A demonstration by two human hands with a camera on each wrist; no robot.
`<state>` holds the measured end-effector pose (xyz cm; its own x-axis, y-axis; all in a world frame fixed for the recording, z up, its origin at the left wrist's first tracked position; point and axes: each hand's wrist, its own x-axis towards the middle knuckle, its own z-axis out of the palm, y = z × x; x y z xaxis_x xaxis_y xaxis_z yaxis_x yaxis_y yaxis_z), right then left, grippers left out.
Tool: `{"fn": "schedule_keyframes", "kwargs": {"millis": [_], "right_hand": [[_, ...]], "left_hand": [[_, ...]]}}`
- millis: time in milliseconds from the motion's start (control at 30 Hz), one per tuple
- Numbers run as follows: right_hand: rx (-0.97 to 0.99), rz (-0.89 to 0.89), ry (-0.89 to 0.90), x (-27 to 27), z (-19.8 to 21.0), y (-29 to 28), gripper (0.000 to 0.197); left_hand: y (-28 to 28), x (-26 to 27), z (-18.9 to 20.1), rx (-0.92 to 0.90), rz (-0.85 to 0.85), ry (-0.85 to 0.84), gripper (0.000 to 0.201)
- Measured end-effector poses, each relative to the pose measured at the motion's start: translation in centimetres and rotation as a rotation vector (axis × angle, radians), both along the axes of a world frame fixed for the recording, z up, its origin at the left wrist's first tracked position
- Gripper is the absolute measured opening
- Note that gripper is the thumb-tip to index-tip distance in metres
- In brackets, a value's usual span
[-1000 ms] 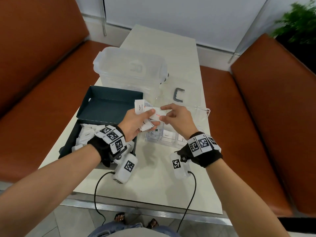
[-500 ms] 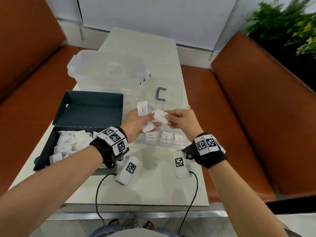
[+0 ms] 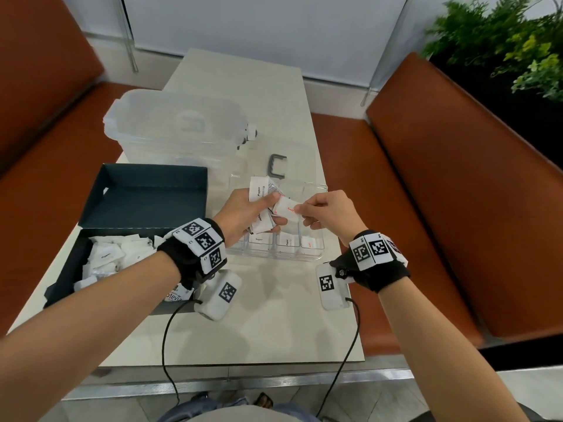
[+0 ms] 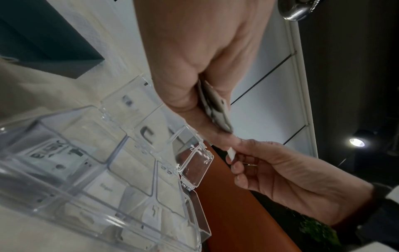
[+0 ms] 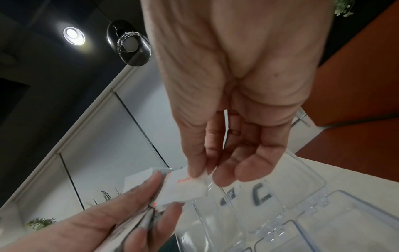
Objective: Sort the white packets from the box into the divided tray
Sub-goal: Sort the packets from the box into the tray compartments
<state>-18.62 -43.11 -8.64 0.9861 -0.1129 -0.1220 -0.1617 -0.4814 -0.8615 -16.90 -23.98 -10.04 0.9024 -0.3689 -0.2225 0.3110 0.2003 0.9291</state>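
Box (image 3: 128, 208) of white packets (image 3: 115, 254) at 9 o'clock on the worktop (image 3: 259, 324). Centre: divided tray (image 3: 304, 257); above it, left hand (image 3: 243, 213) grip clutches a packet bundle (image 3: 259, 193); right hand (image 3: 329, 213) grip pinches a Salt packet (image 3: 286, 210). Clear tub (image 3: 176, 126) at 12.

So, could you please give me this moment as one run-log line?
left hand: grips packet stack | right hand: pinches red-lettered packet above divided tray | dark box: packets remain
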Motion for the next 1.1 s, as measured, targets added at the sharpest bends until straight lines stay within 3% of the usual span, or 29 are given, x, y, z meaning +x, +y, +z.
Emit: {"fn": "schedule_keyframes", "kwargs": {"millis": [200,400,567,733,900,1100], "right_hand": [[-0.106,0.033,-0.038,0.1,0.2,0.3,0.018],[-0.163,0.125,-0.041,0.7,0.6,1.0,0.035],[-0.152,-0.012,0.098,1.2,0.0,-1.9,0.015],[-0.326,-0.204,0.320,1.5,-2.5,-3.0,0.015],[-0.429,-0.206,0.317,1.6,-4.7,-1.7,0.012],[-0.499,-0.143,0.329,1.8,-5.7,-0.5,0.021]], "left_hand": [[0.0,0.0,0.3,0.089,-0.015,-0.059,0.016],[-0.1,0.2,0.3,0.213,-0.032,-0.148,0.024],[0.5,0.7,-0.1,0.119,0.024,-0.049,0.028],[1.1,0.4,-0.4,0.066,0.045,0.019,0.020],[1.2,0.2,-0.4,0.084,0.050,0.035,0.023],[1.5,0.0,-0.2,0.069,0.052,0.045,0.024]]}}
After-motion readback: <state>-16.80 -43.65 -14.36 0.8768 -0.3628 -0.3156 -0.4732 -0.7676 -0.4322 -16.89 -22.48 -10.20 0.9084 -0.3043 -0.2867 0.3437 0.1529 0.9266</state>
